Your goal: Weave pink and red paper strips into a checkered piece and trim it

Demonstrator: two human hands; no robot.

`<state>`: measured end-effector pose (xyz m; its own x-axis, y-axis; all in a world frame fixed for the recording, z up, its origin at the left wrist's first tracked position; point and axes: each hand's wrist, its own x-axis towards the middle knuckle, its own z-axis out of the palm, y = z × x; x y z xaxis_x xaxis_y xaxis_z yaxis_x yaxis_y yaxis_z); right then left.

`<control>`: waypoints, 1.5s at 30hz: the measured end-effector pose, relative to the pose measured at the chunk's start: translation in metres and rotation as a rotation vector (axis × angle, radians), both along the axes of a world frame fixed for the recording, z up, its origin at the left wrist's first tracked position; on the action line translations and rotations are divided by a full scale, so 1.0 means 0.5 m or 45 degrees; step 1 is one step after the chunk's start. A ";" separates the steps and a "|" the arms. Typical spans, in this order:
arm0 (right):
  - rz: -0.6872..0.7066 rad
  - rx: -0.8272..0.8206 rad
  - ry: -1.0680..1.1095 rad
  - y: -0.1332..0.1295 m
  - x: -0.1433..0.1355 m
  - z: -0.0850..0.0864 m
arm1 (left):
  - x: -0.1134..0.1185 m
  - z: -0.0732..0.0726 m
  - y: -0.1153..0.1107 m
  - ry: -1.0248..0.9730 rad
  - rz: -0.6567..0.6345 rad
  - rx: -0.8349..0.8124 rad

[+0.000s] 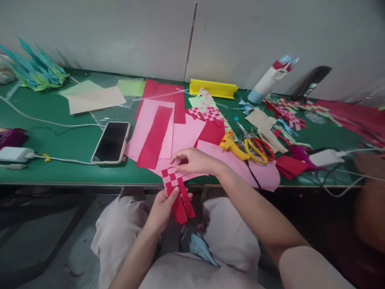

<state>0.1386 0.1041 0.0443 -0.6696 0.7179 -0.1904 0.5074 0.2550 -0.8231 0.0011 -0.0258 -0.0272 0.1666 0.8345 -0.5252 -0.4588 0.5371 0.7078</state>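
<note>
Just past the table's front edge, my left hand [162,208] holds a woven piece of red and pink paper strips [170,176], with the thumb on top and fingers underneath. Its upper part is a checkered weave. Long loose red strips [187,198] hang from it toward my lap. My right hand [192,161] comes in from the right, its fingers curled in a pinch at the weave's upper right corner. Exactly which strip lies between those fingertips is hard to see. Behind the hands, a red paper sheet [156,136] lies over pink sheets [186,136].
To the left lies a phone [111,142] on a white cable. Right of my hands are a yellow glue gun [233,146], scissors [255,150] and folded red paper [290,166]. Farther back are finished woven pieces [207,114] and a bottle [267,82]. Another person's blurred arm [371,200] is at right.
</note>
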 end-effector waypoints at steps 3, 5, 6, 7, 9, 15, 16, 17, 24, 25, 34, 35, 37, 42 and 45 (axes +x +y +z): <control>0.017 -0.035 0.031 0.000 0.002 0.006 | -0.001 -0.002 -0.001 0.015 -0.016 0.028; 0.035 -0.064 0.055 -0.001 0.000 0.006 | 0.000 -0.001 -0.002 0.022 -0.026 0.045; 0.038 -0.073 0.063 -0.001 -0.001 0.005 | 0.000 -0.001 -0.002 0.023 -0.029 0.053; 0.035 -0.078 0.069 -0.001 -0.002 0.004 | 0.001 0.000 -0.002 0.023 -0.030 0.061; 0.010 -0.080 0.083 -0.001 -0.004 0.001 | 0.002 0.002 -0.002 0.033 -0.030 0.080; -0.052 -0.126 0.218 -0.003 -0.005 -0.007 | 0.003 0.004 -0.003 0.065 -0.017 0.115; -0.058 -0.138 0.241 -0.004 -0.006 -0.008 | 0.003 0.003 -0.002 0.048 -0.017 0.110; -0.063 -0.148 0.258 -0.005 -0.007 -0.009 | 0.002 0.001 -0.002 0.027 -0.017 0.101; -0.157 -0.195 0.356 -0.012 -0.013 -0.019 | -0.003 -0.003 0.000 -0.079 -0.003 0.065; -0.172 -0.198 0.369 -0.012 -0.014 -0.021 | -0.003 -0.002 0.000 -0.079 0.000 0.064; -0.241 -0.183 0.418 -0.020 -0.023 -0.023 | 0.003 0.019 0.002 -0.155 0.058 0.022; -0.243 -0.182 0.419 -0.021 -0.024 -0.022 | 0.003 0.021 0.002 -0.158 0.053 0.022; -0.232 -0.177 0.408 -0.020 -0.023 -0.021 | 0.002 0.024 0.003 -0.148 0.049 0.019; -0.172 -0.185 0.270 -0.008 -0.003 0.002 | -0.001 0.020 0.004 -0.119 0.059 0.027; -0.145 -0.217 0.155 -0.001 0.013 0.022 | -0.002 0.016 0.005 -0.101 0.057 0.051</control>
